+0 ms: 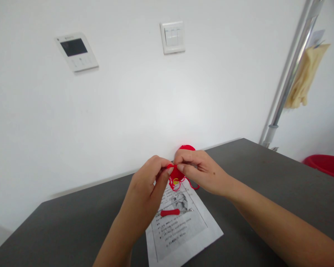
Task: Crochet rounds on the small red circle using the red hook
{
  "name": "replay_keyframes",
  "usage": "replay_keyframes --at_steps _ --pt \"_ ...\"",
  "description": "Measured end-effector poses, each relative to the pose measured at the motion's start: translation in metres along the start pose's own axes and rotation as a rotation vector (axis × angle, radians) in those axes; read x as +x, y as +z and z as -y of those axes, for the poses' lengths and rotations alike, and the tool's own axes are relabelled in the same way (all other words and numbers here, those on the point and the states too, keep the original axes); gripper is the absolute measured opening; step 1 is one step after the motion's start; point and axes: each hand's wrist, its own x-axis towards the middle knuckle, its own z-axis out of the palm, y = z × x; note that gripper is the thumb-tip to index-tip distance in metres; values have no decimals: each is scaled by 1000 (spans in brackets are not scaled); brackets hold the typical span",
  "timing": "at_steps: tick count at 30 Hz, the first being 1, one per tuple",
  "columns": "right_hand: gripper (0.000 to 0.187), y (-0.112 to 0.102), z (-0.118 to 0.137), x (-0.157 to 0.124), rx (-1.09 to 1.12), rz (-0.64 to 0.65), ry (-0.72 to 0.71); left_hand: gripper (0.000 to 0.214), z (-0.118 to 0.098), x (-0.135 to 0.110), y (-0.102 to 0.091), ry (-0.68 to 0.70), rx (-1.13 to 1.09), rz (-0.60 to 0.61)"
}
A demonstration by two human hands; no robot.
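Observation:
My left hand (146, 185) and my right hand (206, 172) meet above the table, thumbs and fingertips pinched on a small piece of red yarn work (172, 167). The fingers partly cover it, so its shape is unclear. Behind them is a ball of red yarn (187, 147), partly hidden by my right hand. Loose red strands hang below the fingers around a small yellow ring-like piece (176, 181). Nearer to me, a crochet hook (170, 212) with a red handle lies across a printed sheet of paper (195, 248), its metal tip pointing right.
The dark grey table (86, 222) borders a white wall carrying an intercom panel (78, 52) and a light switch (173, 37). At right stand a metal pole (292, 74), hanging yellowish gloves (307, 78) and a red basin (327, 165) beyond the table edge.

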Motion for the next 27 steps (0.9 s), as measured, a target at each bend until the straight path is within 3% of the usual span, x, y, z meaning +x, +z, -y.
replay_keyframes --at_steps 5,16,27 --pt "14 -1 0 -1 10 -5 -1 21 -2 1 1 -30 -83 13" --pt "13 0 1 -1 -40 -2 66 20 -2 0 2 -18 -11 19" --pt "13 0 2 -2 -9 -68 21 19 3 3 4 -123 -229 99"
